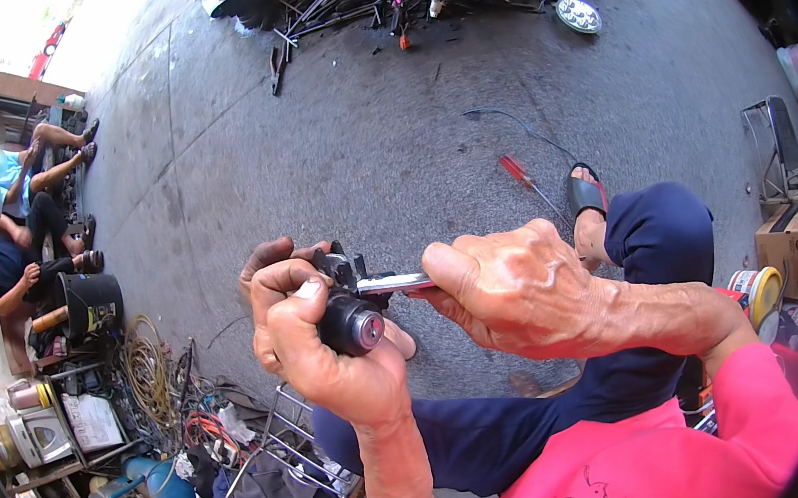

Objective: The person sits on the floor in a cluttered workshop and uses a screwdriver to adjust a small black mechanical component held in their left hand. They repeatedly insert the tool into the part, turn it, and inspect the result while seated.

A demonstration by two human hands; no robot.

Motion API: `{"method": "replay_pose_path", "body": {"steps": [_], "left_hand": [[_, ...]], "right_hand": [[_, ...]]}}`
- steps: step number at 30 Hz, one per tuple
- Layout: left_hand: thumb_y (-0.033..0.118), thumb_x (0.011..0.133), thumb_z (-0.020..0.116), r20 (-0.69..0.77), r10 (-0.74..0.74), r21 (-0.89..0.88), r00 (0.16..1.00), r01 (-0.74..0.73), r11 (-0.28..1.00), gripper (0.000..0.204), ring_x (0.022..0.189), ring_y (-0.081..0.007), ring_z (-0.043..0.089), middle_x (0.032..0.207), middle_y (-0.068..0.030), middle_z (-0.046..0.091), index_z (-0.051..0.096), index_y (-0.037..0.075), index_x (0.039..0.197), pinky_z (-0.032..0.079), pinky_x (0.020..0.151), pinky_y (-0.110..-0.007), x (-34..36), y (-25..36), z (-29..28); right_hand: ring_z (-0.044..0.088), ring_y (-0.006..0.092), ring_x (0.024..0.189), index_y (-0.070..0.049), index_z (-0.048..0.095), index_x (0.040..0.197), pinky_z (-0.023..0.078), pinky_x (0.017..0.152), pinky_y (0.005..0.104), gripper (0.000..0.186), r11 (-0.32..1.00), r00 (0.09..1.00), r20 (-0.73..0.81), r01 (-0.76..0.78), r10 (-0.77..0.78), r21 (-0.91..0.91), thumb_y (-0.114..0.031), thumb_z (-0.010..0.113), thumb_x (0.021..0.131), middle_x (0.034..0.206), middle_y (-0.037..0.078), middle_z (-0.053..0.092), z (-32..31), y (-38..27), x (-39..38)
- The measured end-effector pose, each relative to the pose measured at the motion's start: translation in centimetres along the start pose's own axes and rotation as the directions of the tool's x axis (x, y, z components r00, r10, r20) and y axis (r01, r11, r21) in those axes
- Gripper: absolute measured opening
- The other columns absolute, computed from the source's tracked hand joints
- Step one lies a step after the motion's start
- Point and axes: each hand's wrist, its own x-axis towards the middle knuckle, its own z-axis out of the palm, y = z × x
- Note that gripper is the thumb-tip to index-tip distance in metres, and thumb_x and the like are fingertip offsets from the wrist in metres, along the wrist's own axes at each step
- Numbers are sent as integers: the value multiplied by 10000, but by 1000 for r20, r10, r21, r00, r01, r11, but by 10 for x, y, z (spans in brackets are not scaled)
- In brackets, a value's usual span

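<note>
Centrally, left hand [315,336] clenched around black lock cylinder [353,323]; right hand [515,289] grips metal tool [393,283] touching cylinder's top. Red screwdriver [520,176] beyond cylinder, on pavement.

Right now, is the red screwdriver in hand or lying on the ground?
On the ground. The red-handled screwdriver lies flat on the concrete beside the sandalled foot; the left hand grips a black lock cylinder, right hand a metal tool.
</note>
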Motion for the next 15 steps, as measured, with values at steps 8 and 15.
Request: {"method": "replay_pose_path", "body": {"steps": [8,15], "left_hand": [[47,800,460,4,-42,-158,999,42,987,64,1066,-232,469,871,-88,505,510,14,776,444,960,-429,7,-1,0],[80,760,434,-65,-111,-290,992,87,953,95,1054,-226,446,847,-90,478,496,13,734,423,950,-411,10,4,9]], "right_hand": [[589,295,497,-53,476,821,435,401,403,222,1000,997,-79,4,-4,0,-217,618,866,589,106,534,6,7,3],[606,253,495,-64,495,809,456,391,374,213,994,991,-125,30,-43,-109,-233,623,833,589,85,539,3,7,7]]}}
